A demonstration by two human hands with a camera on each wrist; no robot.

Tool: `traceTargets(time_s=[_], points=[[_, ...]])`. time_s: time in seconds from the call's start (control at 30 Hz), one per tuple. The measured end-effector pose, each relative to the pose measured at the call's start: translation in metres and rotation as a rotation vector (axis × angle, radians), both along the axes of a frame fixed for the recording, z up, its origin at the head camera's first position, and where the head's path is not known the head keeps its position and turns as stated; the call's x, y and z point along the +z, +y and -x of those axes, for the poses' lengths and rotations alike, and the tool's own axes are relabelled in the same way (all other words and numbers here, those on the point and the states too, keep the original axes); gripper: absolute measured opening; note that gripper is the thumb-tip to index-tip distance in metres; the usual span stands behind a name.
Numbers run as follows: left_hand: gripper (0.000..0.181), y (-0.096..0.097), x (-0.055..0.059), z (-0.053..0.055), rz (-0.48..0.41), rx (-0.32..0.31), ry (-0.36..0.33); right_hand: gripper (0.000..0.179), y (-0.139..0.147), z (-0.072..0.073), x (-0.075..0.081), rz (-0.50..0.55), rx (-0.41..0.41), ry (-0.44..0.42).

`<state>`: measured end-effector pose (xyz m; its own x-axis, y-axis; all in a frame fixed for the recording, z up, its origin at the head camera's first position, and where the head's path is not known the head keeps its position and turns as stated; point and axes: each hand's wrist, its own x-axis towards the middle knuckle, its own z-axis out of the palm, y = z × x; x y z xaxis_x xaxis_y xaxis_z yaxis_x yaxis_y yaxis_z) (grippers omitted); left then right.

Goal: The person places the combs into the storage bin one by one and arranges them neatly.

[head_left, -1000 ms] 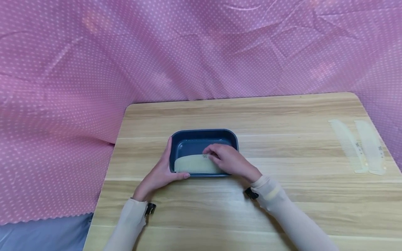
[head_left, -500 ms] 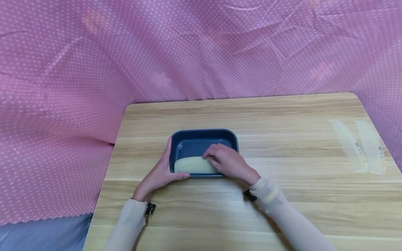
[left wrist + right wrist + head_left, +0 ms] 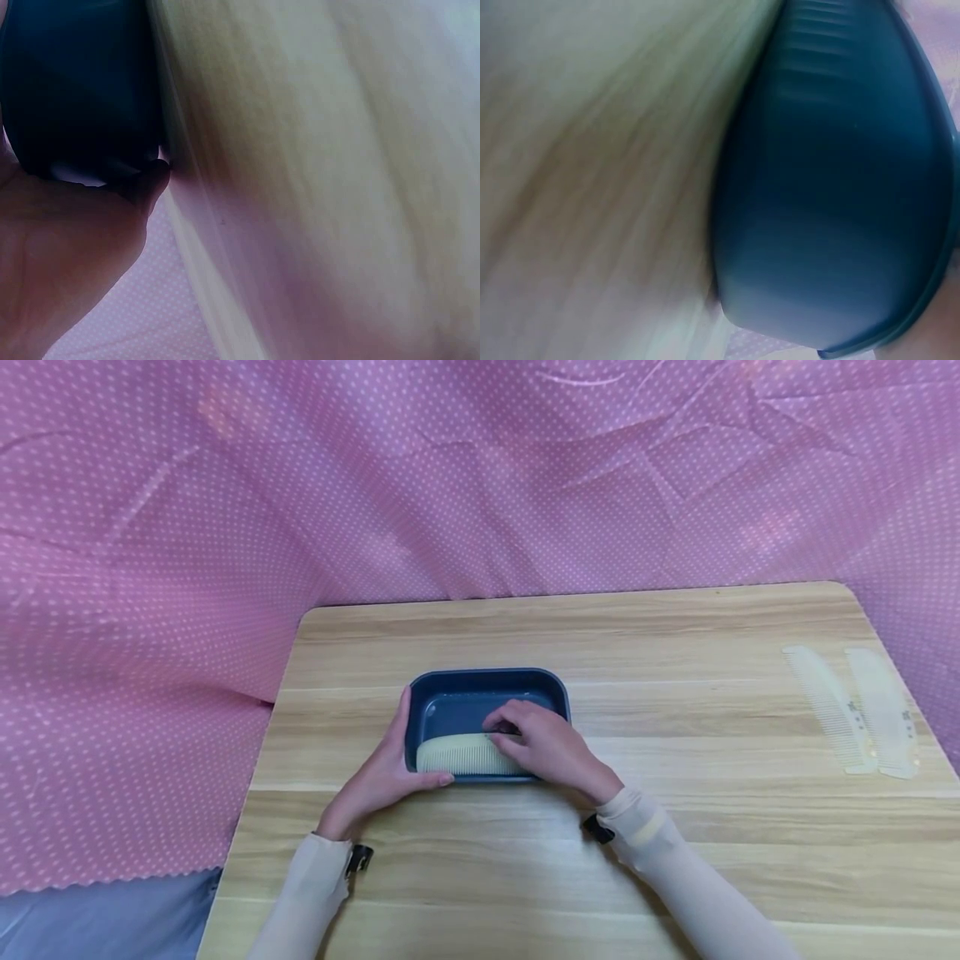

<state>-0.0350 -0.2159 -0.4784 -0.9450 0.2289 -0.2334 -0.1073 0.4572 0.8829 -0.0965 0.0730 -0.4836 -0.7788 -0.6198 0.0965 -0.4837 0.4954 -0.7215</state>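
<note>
A dark blue rectangular tray [image 3: 450, 678] sits near the middle of the table. My left hand [image 3: 382, 768] holds its left end, thumb along the near rim and fingers at the left side. Inside, a pale cream comb [image 3: 457, 756] lies along the near wall, teeth toward me. My right hand [image 3: 547, 743] covers the comb's right end, thumb and curled fingers pinching its upper edge; the contact is partly hidden. In the left wrist view the hand [image 3: 67, 240] meets the tray wall [image 3: 82, 82]. The right wrist view is mostly the tray's outer wall [image 3: 832, 187].
Two translucent pale combs, a left one [image 3: 828, 706] and a right one [image 3: 885, 710], lie side by side at the table's right edge. The wooden table [image 3: 675, 652] is backed by a pink dotted cloth [image 3: 480, 485], which also hangs at the left.
The comb's upper edge has tipped down a little into the tray over the last second. My right hand has shifted only slightly, its fingers dipping and rising. Left hand and tray stay put.
</note>
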Motion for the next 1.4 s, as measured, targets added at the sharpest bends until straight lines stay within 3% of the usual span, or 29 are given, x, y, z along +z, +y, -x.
traceTargets(time_s=[0.07, 0.3, 0.5, 0.87, 1.03, 1.23, 1.4], points=[[0.143, 0.001, 0.004, -0.001, -0.005, 0.0, -0.001, 0.019, 0.001, 0.0, 0.0, 0.05, 0.001, -0.02], [0.144, -0.007, -0.022, 0.004, 0.032, 0.016, 0.006, 0.019, 0.003, 0.002, -0.003, 0.218, 0.008, -0.058], [0.143, -0.01, -0.03, 0.004, 0.032, 0.017, 0.033, 0.019, 0.008, 0.003, -0.006, 0.35, -0.001, -0.096], [0.142, -0.01, -0.028, 0.003, 0.053, 0.019, 0.033, 0.026, 0.024, 0.005, -0.001, 0.676, -0.142, -0.362], [0.143, -0.008, -0.024, 0.004, 0.04, 0.021, 0.029, 0.025, 0.032, 0.007, 0.003, 0.708, -0.149, -0.373], [0.143, -0.01, -0.028, 0.003, 0.042, 0.017, 0.041, 0.027, 0.05, 0.01, -0.001, 0.71, -0.181, -0.366], [0.145, -0.009, -0.026, 0.003, 0.048, 0.029, 0.008, 0.029, 0.073, 0.011, -0.004, 0.685, -0.234, -0.37]])
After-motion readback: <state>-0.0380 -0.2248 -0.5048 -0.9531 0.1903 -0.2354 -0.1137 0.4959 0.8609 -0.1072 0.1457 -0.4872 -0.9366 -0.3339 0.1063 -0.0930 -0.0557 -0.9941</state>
